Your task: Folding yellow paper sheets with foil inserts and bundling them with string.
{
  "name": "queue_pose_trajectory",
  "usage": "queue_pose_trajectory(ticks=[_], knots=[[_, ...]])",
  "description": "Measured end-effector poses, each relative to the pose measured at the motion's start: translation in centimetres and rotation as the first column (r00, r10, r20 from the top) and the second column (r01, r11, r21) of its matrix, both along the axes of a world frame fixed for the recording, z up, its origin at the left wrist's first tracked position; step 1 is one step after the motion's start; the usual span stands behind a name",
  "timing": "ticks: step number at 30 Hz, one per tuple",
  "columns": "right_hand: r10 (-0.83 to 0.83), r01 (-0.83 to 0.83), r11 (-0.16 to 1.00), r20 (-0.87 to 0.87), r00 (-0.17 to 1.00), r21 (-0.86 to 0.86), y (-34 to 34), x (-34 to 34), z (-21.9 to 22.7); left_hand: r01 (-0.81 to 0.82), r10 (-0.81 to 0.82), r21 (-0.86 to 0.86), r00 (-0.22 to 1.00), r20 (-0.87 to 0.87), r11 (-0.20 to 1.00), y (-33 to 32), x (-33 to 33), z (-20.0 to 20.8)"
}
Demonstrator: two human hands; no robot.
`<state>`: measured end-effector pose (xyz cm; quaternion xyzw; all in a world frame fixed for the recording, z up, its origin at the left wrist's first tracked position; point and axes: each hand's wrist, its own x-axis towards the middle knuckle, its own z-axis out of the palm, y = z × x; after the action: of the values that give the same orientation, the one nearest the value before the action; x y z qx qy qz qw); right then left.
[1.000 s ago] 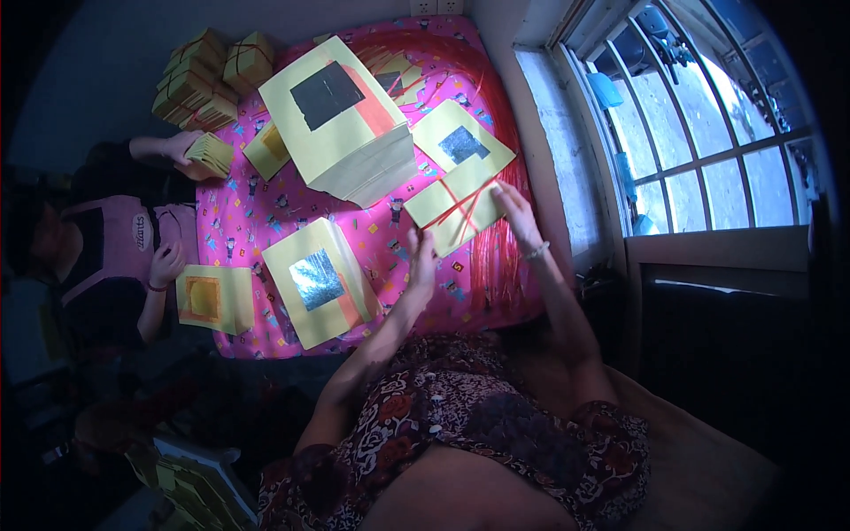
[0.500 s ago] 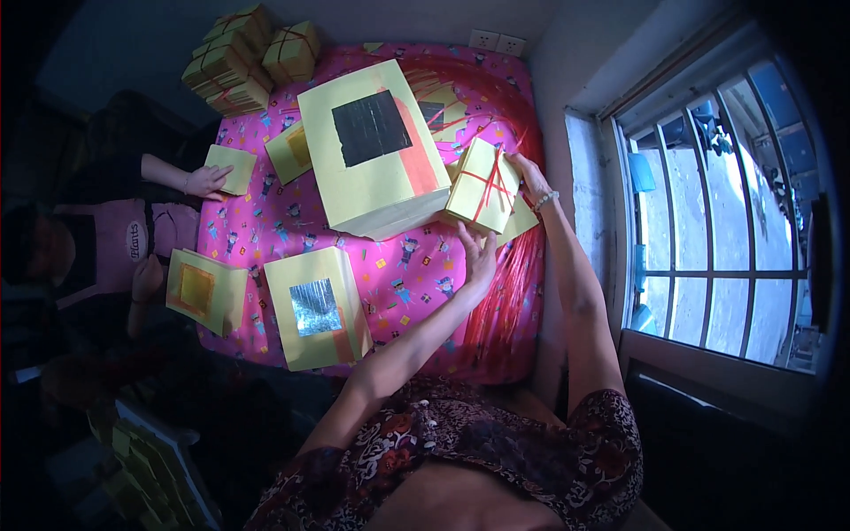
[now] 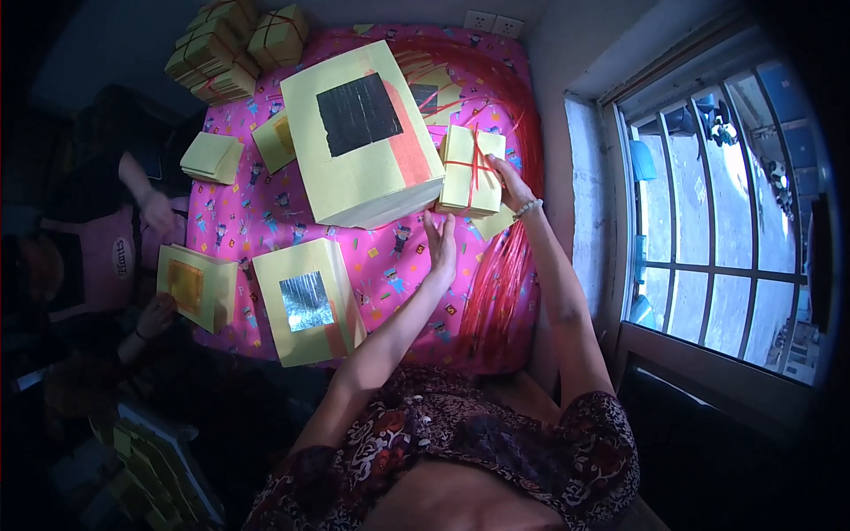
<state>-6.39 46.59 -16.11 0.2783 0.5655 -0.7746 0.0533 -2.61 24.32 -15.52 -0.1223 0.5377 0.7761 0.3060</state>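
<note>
A bundle of yellow paper (image 3: 459,183), tied crosswise with red string, rests at the right side of the table. My right hand (image 3: 513,184) grips its right edge, with the thumb on top and the other fingers hidden. Just below its near left corner is my left hand (image 3: 440,250), fingers apart and holding nothing. Left of the bundle stands a tall stack of yellow paper (image 3: 328,190) with a black foil square and an orange strip. Under and behind the bundle lie more yellow sheets (image 3: 491,225), partly covered.
Long red plastic strings (image 3: 496,305) run along the table's right edge. Nearer lie a silver-foil stack (image 3: 305,301) and a gold-foil stack (image 3: 195,288), the latter touched by a co-worker's hand (image 3: 158,316). Tied bundles (image 3: 212,57) are piled far left. A barred window (image 3: 708,221) is on the right.
The tied bundle has turned and shifted slightly left in my right hand. My left hand has come off its near edge. A co-worker's hand has left the small yellow stack.
</note>
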Motion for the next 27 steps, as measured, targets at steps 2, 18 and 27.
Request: queue_pose_trajectory(ticks=[2,18,27], knots=[[-0.031,0.031,0.999,0.023,0.999,-0.013,-0.6,-0.5,0.8,0.039,-0.037,0.021,0.997,-0.062,0.999,0.2,-1.4,-0.9],[-0.398,0.244,0.783,-0.161,0.903,-0.572,5.3,9.6,-3.4,0.438,-0.458,-0.169,0.884,-0.098,0.883,2.3,-0.3,3.3],[-0.240,0.141,0.788,-0.088,0.967,-0.599,-1.1,8.4,-3.2,-0.023,-0.060,-0.202,0.918,-0.393,0.979,0.4,2.7,3.6]])
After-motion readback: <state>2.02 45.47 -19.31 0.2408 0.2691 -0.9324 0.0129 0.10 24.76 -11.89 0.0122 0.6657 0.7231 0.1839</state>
